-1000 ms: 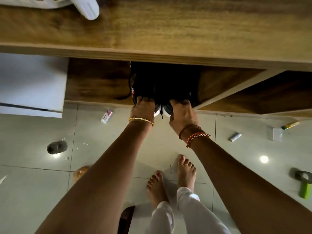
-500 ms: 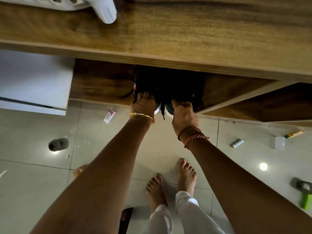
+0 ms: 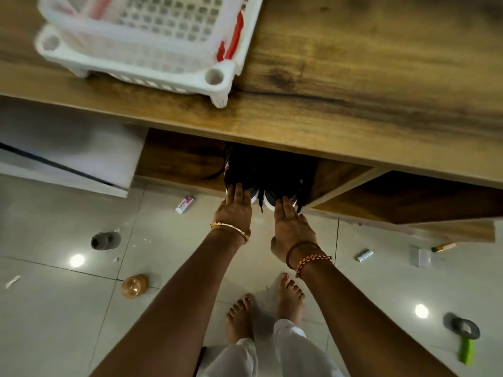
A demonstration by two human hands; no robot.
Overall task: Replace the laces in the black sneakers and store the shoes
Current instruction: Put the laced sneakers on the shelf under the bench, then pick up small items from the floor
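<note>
Two black sneakers with white soles [image 3: 268, 175] sit side by side on a low wooden shelf [image 3: 177, 164] under a wooden counter, heels toward me. A black lace end hangs down between the heels. My left hand [image 3: 234, 210] lies with straight fingers against the left heel. My right hand [image 3: 290, 225] is flat, its fingertips touching the right heel. The fronts of both shoes are lost in the shelf's dark shadow.
A white plastic basket [image 3: 147, 42] stands on the wooden counter [image 3: 367, 85] above. On the tiled floor lie a small box [image 3: 184, 204], a grey cylinder [image 3: 105, 240], an amber jar [image 3: 134, 285], a small white tube [image 3: 364, 255] and a green-handled tool [image 3: 465, 339]. My bare feet [image 3: 265, 306] stand below.
Both hands have let go of the sneaker heels: the curled fingers have straightened and now lie flat against them. The camera has tilted up, bringing the white basket into view.
</note>
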